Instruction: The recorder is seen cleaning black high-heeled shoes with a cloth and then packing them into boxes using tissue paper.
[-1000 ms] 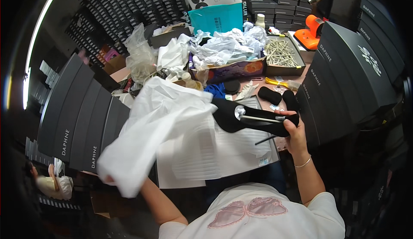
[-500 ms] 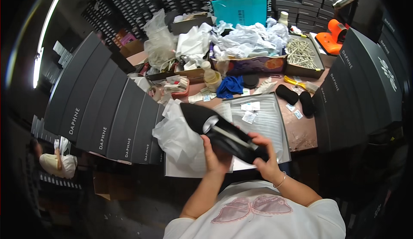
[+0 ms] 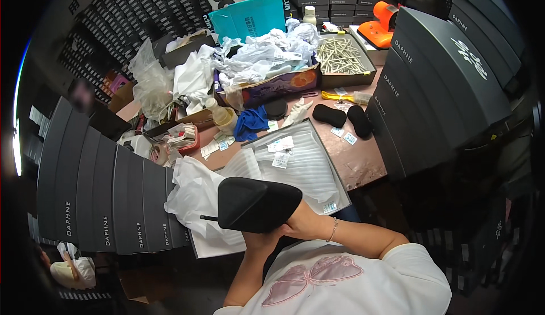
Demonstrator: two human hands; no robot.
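Observation:
A black shoe (image 3: 258, 201) is held up in front of my body, turned so its dark outer side faces up. A thin black piece, like a slim heel, sticks out at its left. My left hand (image 3: 264, 240) grips it from below, its fingers mostly hidden behind the shoe. My right hand (image 3: 306, 222) closes on the shoe's right side. Just beyond it lies an open shoe box (image 3: 343, 193) with white foam wrap (image 3: 298, 162) and small white tags (image 3: 281, 160) inside. Crumpled white tissue paper (image 3: 196, 187) spills over the box's left part.
Grey shoe boxes stand in rows at left (image 3: 91, 184) and in a tall stack at right (image 3: 437, 88). Two black pads (image 3: 329, 115), a blue cloth (image 3: 251, 123), a bottle (image 3: 223, 116), a carton of crumpled paper (image 3: 272, 91) and a tray of pale sticks (image 3: 343, 55) occupy the pink table.
The shoe has been turned over, hiding its inside, and brought nearer my body. My hands have moved together beneath and beside it. The whole view has swung, shifting the table leftward.

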